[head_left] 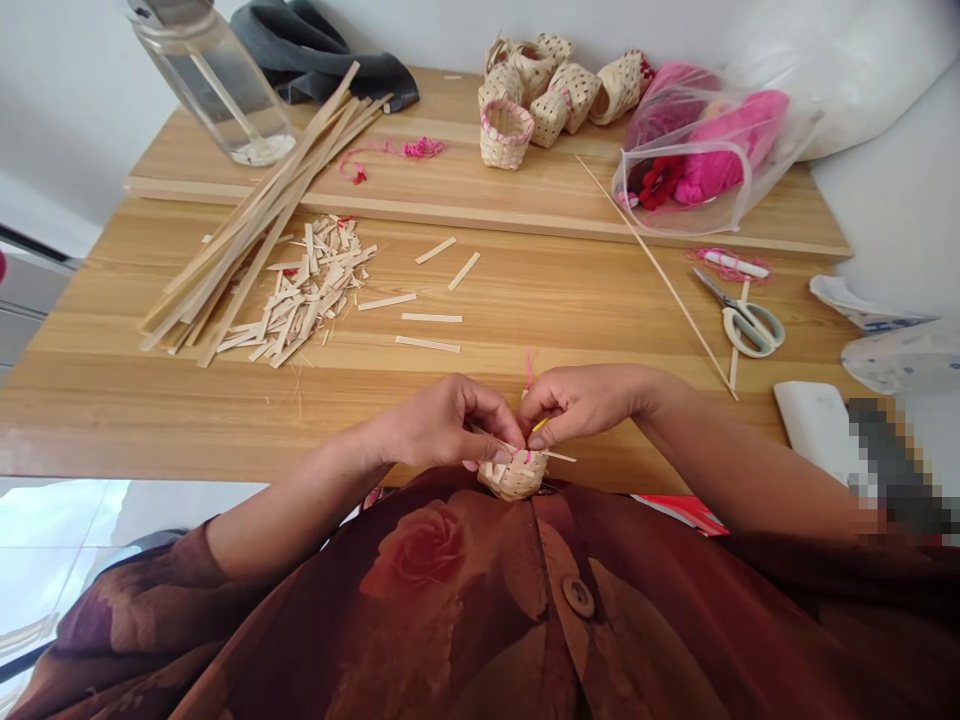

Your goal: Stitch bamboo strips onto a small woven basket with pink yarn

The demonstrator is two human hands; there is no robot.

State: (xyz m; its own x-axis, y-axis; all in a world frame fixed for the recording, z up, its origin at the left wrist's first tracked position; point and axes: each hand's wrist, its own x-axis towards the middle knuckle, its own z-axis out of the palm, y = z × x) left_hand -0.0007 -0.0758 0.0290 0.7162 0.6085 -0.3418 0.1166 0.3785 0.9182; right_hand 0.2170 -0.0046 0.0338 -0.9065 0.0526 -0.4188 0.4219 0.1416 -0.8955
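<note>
1. Left grip pinches a small woven bamboo basket, steadying it above the table edge.
2. Right grip pinches narrowly at its rim, apparently on a pale strip; fingers hide the hold.

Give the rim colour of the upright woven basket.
Pink binding on the pale woven basket, clearest in the head view.

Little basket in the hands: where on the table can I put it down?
Bare table shows between the short loose strips and the long thin stick, and just above the left hand. It is crowded around the chopped strip pile and at the back by the baskets.
</note>
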